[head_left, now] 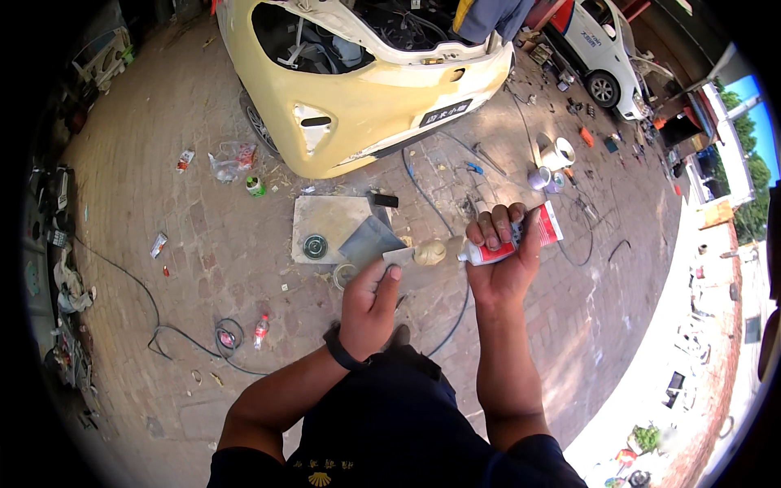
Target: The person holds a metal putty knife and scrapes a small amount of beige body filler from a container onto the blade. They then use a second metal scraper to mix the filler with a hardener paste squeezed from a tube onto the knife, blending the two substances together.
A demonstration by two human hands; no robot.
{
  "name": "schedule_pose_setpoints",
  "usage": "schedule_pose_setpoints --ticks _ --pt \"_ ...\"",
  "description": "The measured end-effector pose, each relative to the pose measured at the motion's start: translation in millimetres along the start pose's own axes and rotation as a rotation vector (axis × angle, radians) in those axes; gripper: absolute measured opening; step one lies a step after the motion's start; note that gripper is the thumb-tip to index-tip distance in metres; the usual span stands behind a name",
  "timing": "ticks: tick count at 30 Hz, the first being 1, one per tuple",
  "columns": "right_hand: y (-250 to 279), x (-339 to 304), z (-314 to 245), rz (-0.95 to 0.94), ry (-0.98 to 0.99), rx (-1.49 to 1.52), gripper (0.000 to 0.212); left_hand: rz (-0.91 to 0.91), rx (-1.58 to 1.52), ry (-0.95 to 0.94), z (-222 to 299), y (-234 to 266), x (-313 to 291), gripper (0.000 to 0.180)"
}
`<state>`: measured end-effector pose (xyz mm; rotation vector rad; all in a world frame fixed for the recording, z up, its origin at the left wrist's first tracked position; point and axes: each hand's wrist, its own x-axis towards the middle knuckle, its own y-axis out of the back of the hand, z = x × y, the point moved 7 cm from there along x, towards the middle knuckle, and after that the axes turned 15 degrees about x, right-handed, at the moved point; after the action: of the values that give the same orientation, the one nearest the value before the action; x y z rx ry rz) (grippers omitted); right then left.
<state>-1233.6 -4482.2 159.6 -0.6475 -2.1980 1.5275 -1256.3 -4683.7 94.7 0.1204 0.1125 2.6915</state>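
Observation:
My left hand (373, 299) pinches a small pale scraper (399, 257) between thumb and fingers. At its far edge shows a lump of tan paste (429, 252); I cannot tell whether it sits wholly on the blade. My right hand (503, 264) is wrapped round a red and white squeeze tube (548, 220). The tube's white nozzle end points left at the paste, a little apart from it. Below the hands, a flat pale board (313, 213) lies on the ground with a grey sheet (366, 242), a round dark-green lid (315, 246) and a black block (382, 200) on it.
A cream-yellow car body (325, 114) stands ahead, its rear end towards me. Several cans, including a white bucket (558, 154), stand right of it. Hoses and a cable (150, 297) cross the brick paving. A plastic bottle (261, 332) lies left. A white car (602, 57) is far right.

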Motion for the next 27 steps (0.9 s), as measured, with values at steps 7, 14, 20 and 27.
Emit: schedule_pose_setpoints --ticks 7,14,20,27 --pt "-6 -22 -81 -0.053 0.102 -0.033 0.033 -0.110 -0.009 -0.043 33 -64 -16 0.025" --pt "4 -34 -134 -0.051 0.185 -0.091 0.036 -0.210 -0.015 -0.053 58 -113 -23 0.028" --pt "11 -34 -163 -0.031 0.248 -0.121 0.038 -0.228 -0.018 -0.080 65 -140 -21 0.028" --pt "14 -25 -170 -0.038 0.262 -0.115 0.040 -0.196 -0.023 -0.075 57 -149 -16 0.026"
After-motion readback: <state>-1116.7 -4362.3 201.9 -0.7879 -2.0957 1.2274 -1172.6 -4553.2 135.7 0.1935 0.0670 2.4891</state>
